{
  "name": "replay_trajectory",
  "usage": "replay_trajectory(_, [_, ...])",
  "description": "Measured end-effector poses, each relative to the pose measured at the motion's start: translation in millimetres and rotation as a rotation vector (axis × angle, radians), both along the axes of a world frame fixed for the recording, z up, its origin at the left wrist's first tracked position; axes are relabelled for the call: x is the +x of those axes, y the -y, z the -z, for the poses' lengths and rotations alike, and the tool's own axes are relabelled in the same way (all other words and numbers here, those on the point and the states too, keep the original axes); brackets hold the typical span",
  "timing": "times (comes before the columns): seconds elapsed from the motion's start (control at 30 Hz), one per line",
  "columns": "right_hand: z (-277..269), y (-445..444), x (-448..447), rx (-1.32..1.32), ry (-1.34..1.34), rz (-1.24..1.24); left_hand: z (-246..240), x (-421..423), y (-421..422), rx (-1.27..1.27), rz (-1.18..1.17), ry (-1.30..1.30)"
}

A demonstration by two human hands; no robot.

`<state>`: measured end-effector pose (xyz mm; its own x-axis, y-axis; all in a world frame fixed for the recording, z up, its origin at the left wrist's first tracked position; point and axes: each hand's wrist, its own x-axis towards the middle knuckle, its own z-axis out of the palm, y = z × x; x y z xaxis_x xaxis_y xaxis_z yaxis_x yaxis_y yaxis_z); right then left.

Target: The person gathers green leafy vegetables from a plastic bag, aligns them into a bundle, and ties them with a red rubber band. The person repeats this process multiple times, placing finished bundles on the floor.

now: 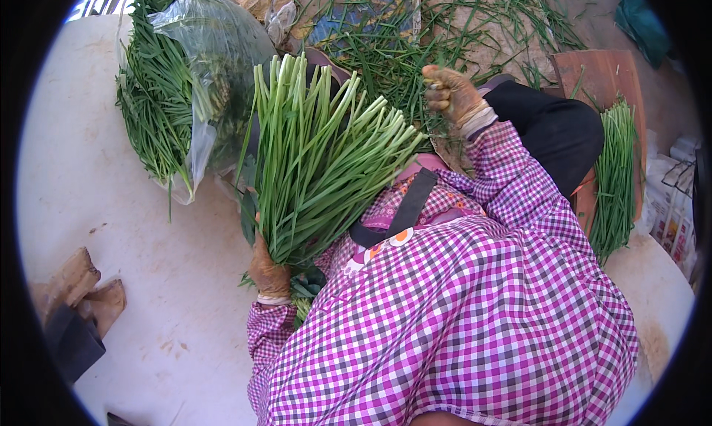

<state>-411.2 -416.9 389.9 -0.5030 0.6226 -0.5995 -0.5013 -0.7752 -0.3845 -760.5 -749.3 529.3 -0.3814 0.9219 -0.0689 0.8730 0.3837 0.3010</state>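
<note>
My left hand (270, 270), in a soiled tan glove, grips a large bunch of long green leafy stalks (311, 170) by its lower part. The pale cut ends fan out towards the top and right. To the right of the bunch, my right hand (449, 92) is raised in a similar stained glove with its fingers curled closed. A few thin green bits show at its fingers; whether it pinches them is unclear. Under and behind that hand lie loose green leaf scraps (384, 64).
A clear plastic bag (206, 25) full of green stalks stands at upper left. Another bunch (614, 175) lies on a reddish-brown board (606, 72) at right. Cardboard pieces and dark cloth lie at lower left. White bags and a wire rack are at the right edge.
</note>
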Motion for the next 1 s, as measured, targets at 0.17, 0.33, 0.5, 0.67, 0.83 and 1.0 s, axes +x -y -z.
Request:
replay_trajectory(0.17, [-51.0,-11.3,-9.3,0.708,0.696,-0.589,0.4,7.3,-1.7,0.035,0.023,-0.032])
replay_trajectory(0.33, [-60.5,19.8,-71.2,1.018,0.996,-1.190,-4.5,7.4,-1.7,-0.005,-0.032,0.017])
replay_trajectory(0.5, [-11.8,20.1,-40.5,0.776,1.098,-0.792,-0.6,9.3,7.2,-0.039,-0.009,-0.011])
replay_trajectory(0.67, [-23.0,10.1,-29.4,0.719,0.785,-0.912,-4.5,13.8,0.3,-0.022,0.002,-0.056])
replay_trajectory(0.83, [-19.3,37.4,-63.2,0.746,0.736,-0.967,-7.3,17.7,-3.3,0.014,0.005,-0.044])
replay_trajectory(1.0, [-2.7,13.4,-24.3,0.285,0.897,-0.705,-6.5,17.9,-6.1,0.052,0.034,-0.047])
